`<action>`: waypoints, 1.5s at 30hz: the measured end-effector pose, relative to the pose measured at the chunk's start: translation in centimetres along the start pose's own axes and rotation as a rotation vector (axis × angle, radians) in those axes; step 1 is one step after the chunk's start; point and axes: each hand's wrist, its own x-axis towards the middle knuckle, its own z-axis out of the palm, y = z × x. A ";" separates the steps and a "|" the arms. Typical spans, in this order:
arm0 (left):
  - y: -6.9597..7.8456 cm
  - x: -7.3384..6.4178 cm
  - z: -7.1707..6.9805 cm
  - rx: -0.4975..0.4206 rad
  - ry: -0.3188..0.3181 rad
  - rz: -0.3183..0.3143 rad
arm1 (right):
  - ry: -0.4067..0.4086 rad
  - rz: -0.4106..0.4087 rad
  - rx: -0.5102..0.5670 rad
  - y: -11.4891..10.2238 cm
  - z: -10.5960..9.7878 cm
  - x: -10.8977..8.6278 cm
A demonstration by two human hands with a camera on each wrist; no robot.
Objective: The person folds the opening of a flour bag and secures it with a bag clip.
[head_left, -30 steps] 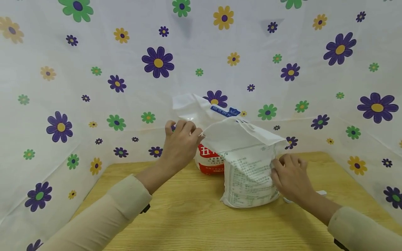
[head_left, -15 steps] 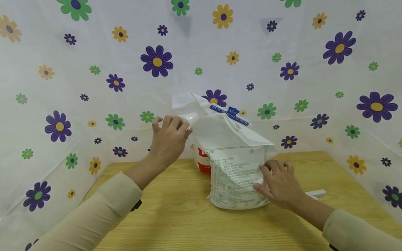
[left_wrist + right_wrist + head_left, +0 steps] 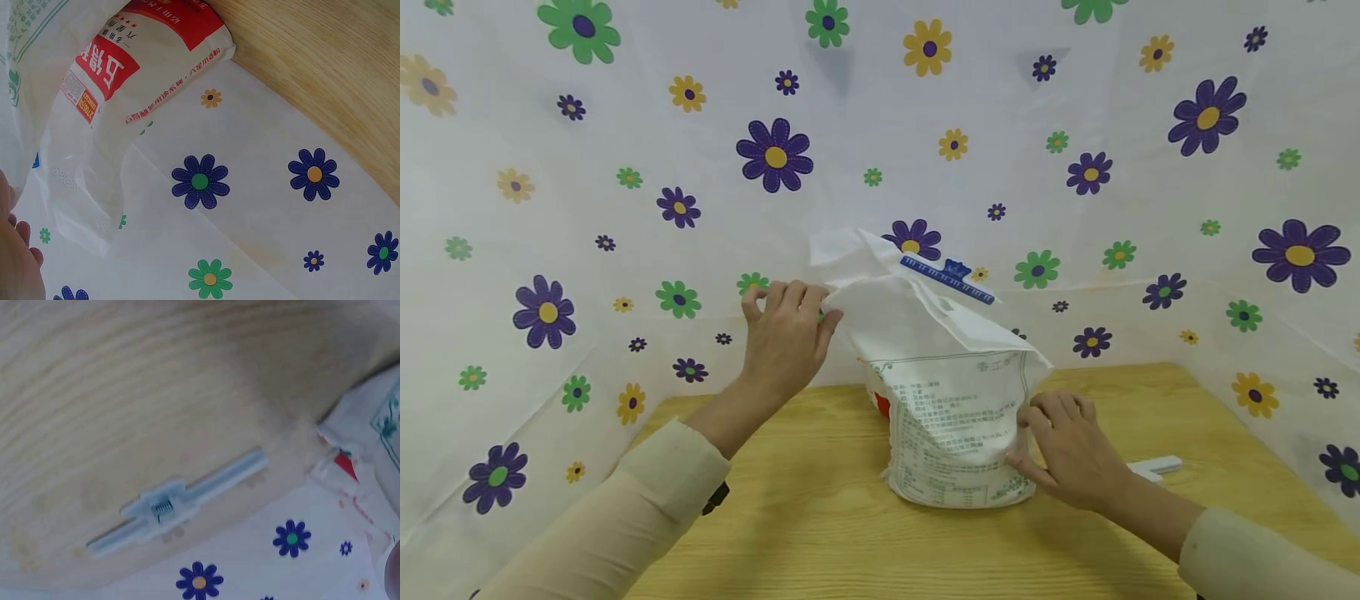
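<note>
A white flour bag (image 3: 955, 425) with green print stands on the table, its top loose and leaning left. My left hand (image 3: 786, 333) pinches the bag's upper left corner. Low on the bag's right edge, my right hand (image 3: 1071, 450) grips the side with curled fingers, thumb toward the front. Behind it, mostly hidden in the head view, is a second bag; the left wrist view shows this red-and-white bag (image 3: 115, 72) more fully. A blue sealing clip (image 3: 947, 279) spans the rear bag's top. Only the edge of my left hand (image 3: 22, 262) shows in the left wrist view.
A white sealing clip (image 3: 164, 509) lies on the wooden table (image 3: 820, 533), right of the bags and beyond my right wrist. Flower-printed white sheeting (image 3: 865, 100) encloses the table at the back and both sides.
The front flour bag has shifted left with both hands on it, turning its printed face more toward me. The rear bag is now more covered, while the white clip shows more.
</note>
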 end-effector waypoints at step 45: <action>6.4 5.4 0.4 0.020 -0.377 0.148 | -0.190 0.215 0.135 1.5 -1.8 8.8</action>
